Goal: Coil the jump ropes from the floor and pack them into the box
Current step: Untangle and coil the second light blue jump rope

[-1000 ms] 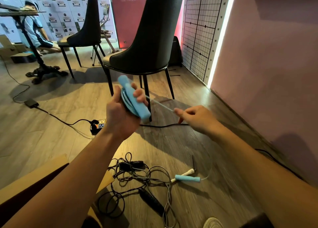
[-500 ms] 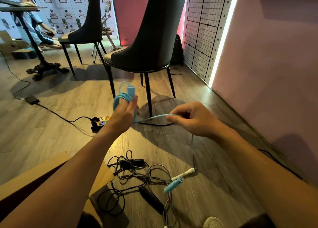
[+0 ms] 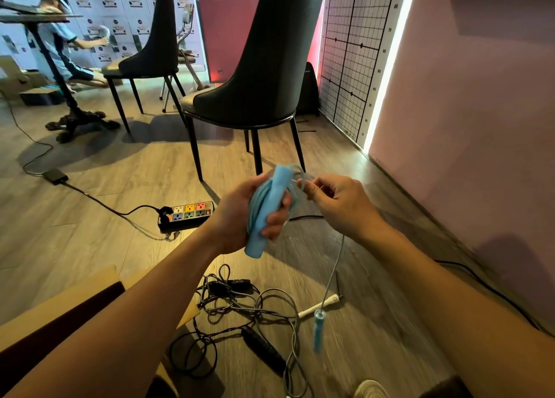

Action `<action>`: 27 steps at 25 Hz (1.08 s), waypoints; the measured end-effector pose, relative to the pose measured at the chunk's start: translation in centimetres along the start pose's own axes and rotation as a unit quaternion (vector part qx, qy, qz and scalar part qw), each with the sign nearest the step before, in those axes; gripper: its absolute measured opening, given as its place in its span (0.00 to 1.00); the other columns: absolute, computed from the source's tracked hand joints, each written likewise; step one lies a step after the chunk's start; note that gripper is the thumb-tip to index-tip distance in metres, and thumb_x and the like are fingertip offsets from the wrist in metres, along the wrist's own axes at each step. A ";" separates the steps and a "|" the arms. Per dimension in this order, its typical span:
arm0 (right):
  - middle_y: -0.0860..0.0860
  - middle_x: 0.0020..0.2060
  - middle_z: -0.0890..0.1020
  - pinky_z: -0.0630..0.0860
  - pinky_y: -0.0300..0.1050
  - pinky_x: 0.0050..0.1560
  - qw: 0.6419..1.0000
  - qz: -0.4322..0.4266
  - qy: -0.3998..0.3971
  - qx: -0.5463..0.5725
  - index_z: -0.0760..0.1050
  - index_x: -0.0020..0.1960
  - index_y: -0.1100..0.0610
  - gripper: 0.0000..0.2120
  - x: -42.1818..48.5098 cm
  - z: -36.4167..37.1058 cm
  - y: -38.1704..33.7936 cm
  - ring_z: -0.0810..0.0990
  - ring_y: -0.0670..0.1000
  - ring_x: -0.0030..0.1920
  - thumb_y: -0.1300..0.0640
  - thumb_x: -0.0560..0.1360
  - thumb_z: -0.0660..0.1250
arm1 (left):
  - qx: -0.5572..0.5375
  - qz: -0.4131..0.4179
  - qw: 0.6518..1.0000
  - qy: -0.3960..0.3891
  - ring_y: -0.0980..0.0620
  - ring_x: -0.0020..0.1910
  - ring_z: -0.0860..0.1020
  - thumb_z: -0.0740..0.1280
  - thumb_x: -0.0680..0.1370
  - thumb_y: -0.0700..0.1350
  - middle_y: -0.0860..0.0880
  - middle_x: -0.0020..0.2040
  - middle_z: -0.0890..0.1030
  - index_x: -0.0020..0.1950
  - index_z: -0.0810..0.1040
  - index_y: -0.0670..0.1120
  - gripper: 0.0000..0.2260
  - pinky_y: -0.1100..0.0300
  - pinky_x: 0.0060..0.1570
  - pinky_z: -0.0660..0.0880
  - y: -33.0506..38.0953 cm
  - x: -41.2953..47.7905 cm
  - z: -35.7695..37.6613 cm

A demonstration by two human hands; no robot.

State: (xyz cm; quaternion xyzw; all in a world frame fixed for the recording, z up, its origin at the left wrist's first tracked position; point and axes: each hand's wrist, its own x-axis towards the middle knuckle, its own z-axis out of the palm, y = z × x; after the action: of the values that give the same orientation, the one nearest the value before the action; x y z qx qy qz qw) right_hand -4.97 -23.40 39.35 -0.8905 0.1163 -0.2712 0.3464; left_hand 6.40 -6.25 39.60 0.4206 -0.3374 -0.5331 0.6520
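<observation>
My left hand [image 3: 240, 214] grips a light blue jump rope handle [image 3: 267, 211] together with several coiled loops of its blue cord. My right hand [image 3: 336, 202] pinches the same cord close to the coil. From there the cord hangs down to the second blue handle [image 3: 319, 328], which dangles just above the floor. Below lies a tangle of black and grey ropes [image 3: 246, 313] with a black handle [image 3: 264, 349] and a white handle [image 3: 318, 307]. The cardboard box [image 3: 60, 301] sits at the lower left, partly behind my left arm.
A black chair [image 3: 255, 76] stands right ahead, another chair [image 3: 153, 52] further left. A power strip [image 3: 186, 214] with its cable lies on the wood floor. A pink wall [image 3: 465, 112] runs along the right. A person sits at the far left beyond a table base [image 3: 75, 121].
My right hand has come in close to the coil in my left hand. The second blue handle has lifted off the floor and now hangs from the cord.
</observation>
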 end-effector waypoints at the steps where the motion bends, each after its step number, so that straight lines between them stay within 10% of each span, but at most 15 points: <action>1: 0.45 0.27 0.74 0.68 0.36 0.29 1.000 0.002 -0.029 -0.004 0.78 0.40 0.56 0.19 0.0 0.4 -0.2 0.71 0.41 0.27 0.44 0.80 0.63 | -0.054 0.045 0.997 0.013 0.53 0.26 0.69 0.48 0.82 0.56 0.48 0.32 0.70 0.46 0.76 0.43 0.23 0.61 0.31 0.70 0.2 0.0 0.1; 7: 0.52 0.26 0.80 0.81 0.47 0.42 0.961 0.103 -0.255 -0.022 0.77 0.38 0.60 0.25 -0.8 0.1 0.3 0.82 0.49 0.27 0.40 0.81 0.60 | -0.205 0.287 0.910 0.218 0.51 0.42 0.78 0.51 0.85 0.53 0.46 0.44 0.76 0.61 0.68 0.44 0.15 0.55 0.51 0.76 2.0 0.1 -1.7; 12: 0.53 0.26 0.78 0.79 0.50 0.35 0.962 0.027 -0.271 0.006 0.76 0.37 0.57 0.18 -0.9 -0.5 0.3 0.79 0.51 0.26 0.44 0.78 0.67 | 0.070 0.246 0.878 0.405 0.52 0.45 0.79 0.52 0.85 0.53 0.48 0.44 0.76 0.59 0.70 0.49 0.12 0.55 0.52 0.77 1.4 -0.4 -5.0; 18: 0.52 0.29 0.78 0.73 0.52 0.31 0.994 -0.080 -0.065 0.048 0.81 0.42 0.56 0.11 -0.2 0.1 0.0 0.73 0.49 0.29 0.49 0.77 0.70 | 0.411 0.064 0.868 0.273 0.47 0.42 0.77 0.56 0.83 0.56 0.45 0.44 0.77 0.52 0.75 0.48 0.14 0.49 0.49 0.77 -0.8 0.1 -4.6; 27: 0.47 0.27 0.74 0.71 0.48 0.29 0.996 -0.070 0.040 0.030 0.77 0.38 0.57 0.23 -0.1 -0.5 0.2 0.69 0.46 0.27 0.36 0.70 0.69 | 0.282 -0.146 0.947 0.047 0.52 0.27 0.71 0.46 0.84 0.59 0.46 0.32 0.73 0.47 0.76 0.40 0.28 0.60 0.29 0.71 -0.2 0.1 -0.4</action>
State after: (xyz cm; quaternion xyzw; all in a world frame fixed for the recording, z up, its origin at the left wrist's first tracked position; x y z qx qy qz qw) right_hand -5.32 -23.76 39.50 -0.8742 0.0598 -0.3334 0.3480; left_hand 6.67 -6.25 39.26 0.6565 -0.3780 -0.4851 0.4367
